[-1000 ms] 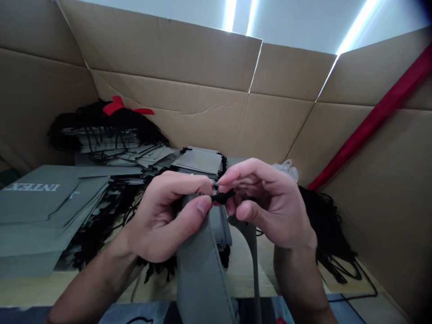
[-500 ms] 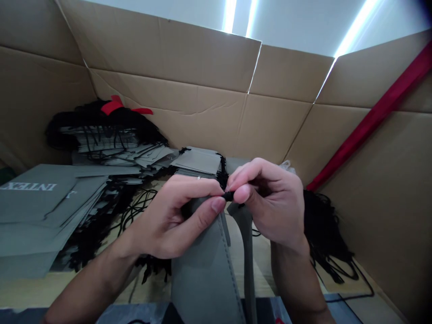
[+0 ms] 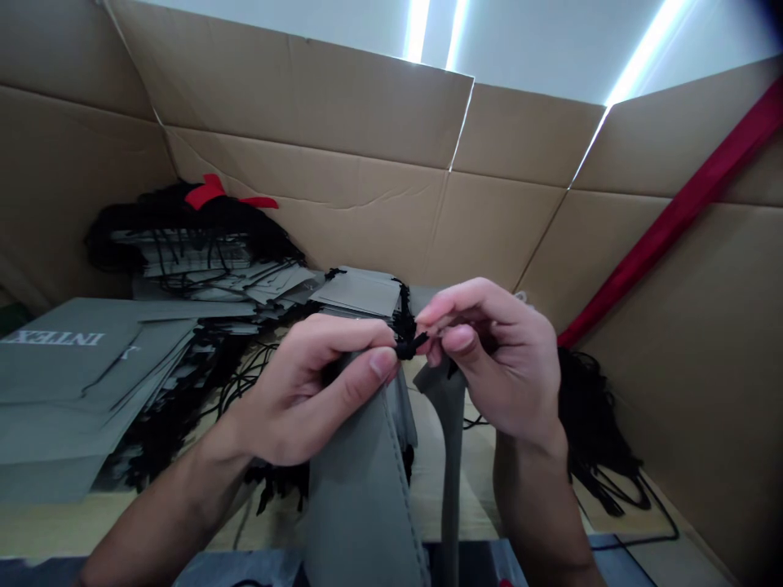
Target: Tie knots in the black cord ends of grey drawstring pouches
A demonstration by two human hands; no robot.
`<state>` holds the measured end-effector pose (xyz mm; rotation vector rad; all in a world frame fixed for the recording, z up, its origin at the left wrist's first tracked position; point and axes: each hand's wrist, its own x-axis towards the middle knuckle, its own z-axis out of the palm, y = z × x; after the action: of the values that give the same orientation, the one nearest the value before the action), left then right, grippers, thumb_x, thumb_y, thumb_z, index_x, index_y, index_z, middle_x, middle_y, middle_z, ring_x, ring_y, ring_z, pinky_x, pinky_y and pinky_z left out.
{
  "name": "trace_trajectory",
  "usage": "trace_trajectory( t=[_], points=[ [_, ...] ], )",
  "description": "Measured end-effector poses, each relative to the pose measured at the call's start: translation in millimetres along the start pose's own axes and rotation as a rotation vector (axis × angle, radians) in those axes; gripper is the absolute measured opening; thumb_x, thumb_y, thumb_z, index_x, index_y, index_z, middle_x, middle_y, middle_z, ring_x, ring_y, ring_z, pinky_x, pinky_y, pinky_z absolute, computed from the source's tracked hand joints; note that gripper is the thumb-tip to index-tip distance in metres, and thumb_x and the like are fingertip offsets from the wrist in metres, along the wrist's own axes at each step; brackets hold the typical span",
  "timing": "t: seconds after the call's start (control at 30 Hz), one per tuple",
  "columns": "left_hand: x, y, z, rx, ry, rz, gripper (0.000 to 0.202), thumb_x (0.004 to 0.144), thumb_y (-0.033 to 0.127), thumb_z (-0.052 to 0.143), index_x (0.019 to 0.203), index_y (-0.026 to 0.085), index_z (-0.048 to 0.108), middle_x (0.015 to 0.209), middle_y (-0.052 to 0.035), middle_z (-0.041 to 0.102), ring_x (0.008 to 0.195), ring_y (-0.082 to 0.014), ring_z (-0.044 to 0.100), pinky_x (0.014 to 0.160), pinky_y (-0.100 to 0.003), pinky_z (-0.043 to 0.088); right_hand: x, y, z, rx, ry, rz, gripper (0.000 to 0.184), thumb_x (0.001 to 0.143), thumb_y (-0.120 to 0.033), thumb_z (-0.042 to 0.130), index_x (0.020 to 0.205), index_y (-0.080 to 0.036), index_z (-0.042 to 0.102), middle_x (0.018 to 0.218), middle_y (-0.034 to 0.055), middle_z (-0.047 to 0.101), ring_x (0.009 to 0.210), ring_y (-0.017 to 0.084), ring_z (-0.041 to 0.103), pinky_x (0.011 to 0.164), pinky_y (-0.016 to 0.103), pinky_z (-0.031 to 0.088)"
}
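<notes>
My left hand (image 3: 306,391) pinches the top edge of an upright grey paper bag (image 3: 360,497) between thumb and forefinger. My right hand (image 3: 495,367) is closed beside it, pinching the end of a black cord (image 3: 404,349) right at the bag's rim. The two hands touch at the cord. The bag's far wall (image 3: 449,424) stands apart from the near wall, so the bag mouth is open between my wrists.
Flat grey bags marked INTEX (image 3: 67,375) lie stacked at the left. More grey bags with black cords (image 3: 196,253) pile up behind, topped by a red strip (image 3: 211,191). Loose black cords (image 3: 590,424) lie at the right. Cardboard walls (image 3: 367,163) enclose the bench.
Both hands stayed together at the bag's rim. My right fingers shifted their pinch on the cord end, and the cord's knot now shows between the thumbs again.
</notes>
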<state>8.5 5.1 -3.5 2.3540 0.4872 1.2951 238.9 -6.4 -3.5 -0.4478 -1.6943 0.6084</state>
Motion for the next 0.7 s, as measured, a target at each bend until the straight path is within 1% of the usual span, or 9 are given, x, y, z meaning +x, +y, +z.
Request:
trace_trajectory(
  t=[0.07, 0.1, 0.2, 0.27, 0.33, 0.43, 0.53, 0.6, 0.7],
  points=[
    [1, 0, -1.2, -0.102, -0.020, -0.029, 0.049, 0.118, 0.040, 0.055, 0.073, 0.020, 0.055, 0.066, 0.0011, 0.051, 0.057, -0.0113, 0.043, 0.050, -0.027, 0.036, -1, -1, -4, -0.022, -0.037, 0.015, 0.023, 0.107, -0.044, 0.087, 0.118, -0.024, 0.085, 0.093, 0.0029, 0.080, 0.073, 0.014, 0.070, 0.066, 0.027, 0.056],
    [2, 1, -1.5, -0.146, -0.034, -0.038, 0.048, 0.118, 0.038, 0.055, 0.074, 0.020, 0.055, 0.066, 0.0016, 0.050, 0.057, -0.0109, 0.042, 0.050, -0.027, 0.034, -1, -1, -5, -0.035, -0.061, 0.021, 0.027, 0.105, -0.048, 0.087, 0.117, -0.024, 0.085, 0.092, 0.0030, 0.080, 0.072, 0.015, 0.069, 0.065, 0.027, 0.054],
    [4, 4, 0.1, -0.169, -0.063, -0.028, 0.042, 0.117, 0.030, 0.054, 0.077, 0.020, 0.055, 0.066, 0.0044, 0.044, 0.057, -0.0091, 0.038, 0.051, -0.026, 0.030, -1, 2, -3, -0.074, -0.146, 0.035, 0.040, 0.106, -0.060, 0.083, 0.101, -0.020, 0.081, 0.079, 0.0003, 0.072, 0.065, 0.012, 0.058, 0.060, 0.026, 0.045],
    [5, 5, 2.6, -0.155, -0.080, -0.027, 0.040, 0.117, 0.025, 0.054, 0.077, 0.019, 0.053, 0.068, 0.0055, 0.039, 0.058, -0.0084, 0.036, 0.053, -0.026, 0.029, -1, 3, 0, -0.095, -0.182, 0.036, 0.050, 0.108, -0.064, 0.078, 0.085, -0.019, 0.072, 0.070, -0.0025, 0.061, 0.062, 0.010, 0.047, 0.058, 0.027, 0.037],
    [6, 6, 5.1, -0.142, -0.090, -0.034, 0.040, 0.116, 0.023, 0.054, 0.077, 0.019, 0.053, 0.069, 0.0058, 0.038, 0.060, -0.0084, 0.036, 0.055, -0.025, 0.030, -1, 5, 3, -0.091, -0.193, 0.038, 0.058, 0.109, -0.062, 0.077, 0.074, -0.019, 0.061, 0.065, -0.0045, 0.049, 0.060, 0.009, 0.037, 0.056, 0.028, 0.031],
    [6, 4, 7.4, -0.132, -0.095, -0.012, 0.037, 0.116, 0.024, 0.054, 0.080, 0.018, 0.058, 0.069, 0.0054, 0.044, 0.060, -0.0092, 0.039, 0.056, -0.025, 0.033, 0, 5, 6, -0.064, -0.175, 0.046, 0.062, 0.109, -0.056, 0.080, 0.068, -0.019, 0.051, 0.063, -0.0051, 0.042, 0.059, 0.009, 0.032, 0.055, 0.029, 0.025],
    [7, 3, 7.8, -0.147, -0.104, 0.034, 0.036, 0.114, 0.022, 0.055, 0.078, 0.019, 0.059, 0.069, 0.0050, 0.047, 0.060, -0.0095, 0.039, 0.055, -0.026, 0.034, 2, 7, 4, 0.000, -0.182, 0.036, 0.063, 0.113, -0.051, 0.075, 0.066, -0.019, 0.049, 0.062, -0.0045, 0.041, 0.059, 0.009, 0.032, 0.055, 0.029, 0.024],
    [7, 3, 7.6, -0.176, -0.107, 0.054, 0.035, 0.113, 0.019, 0.056, 0.078, 0.019, 0.059, 0.068, 0.0055, 0.046, 0.058, -0.0089, 0.037, 0.054, -0.026, 0.032, 3, 11, 3, 0.085, -0.217, 0.043, 0.063, 0.116, -0.050, 0.071, 0.065, -0.019, 0.048, 0.061, -0.0046, 0.038, 0.058, 0.009, 0.030, 0.054, 0.029, 0.022],
    [6, 4, 8.0, -0.214, -0.100, 0.045, 0.031, 0.110, 0.017, 0.058, 0.080, 0.019, 0.061, 0.067, 0.0056, 0.043, 0.057, -0.0086, 0.035, 0.053, -0.026, 0.029, 4, 18, 4, 0.231, -0.259, 0.108, 0.062, 0.113, -0.056, 0.071, 0.066, -0.020, 0.052, 0.060, -0.0045, 0.040, 0.057, 0.010, 0.031, 0.053, 0.030, 0.023]
  ],
)
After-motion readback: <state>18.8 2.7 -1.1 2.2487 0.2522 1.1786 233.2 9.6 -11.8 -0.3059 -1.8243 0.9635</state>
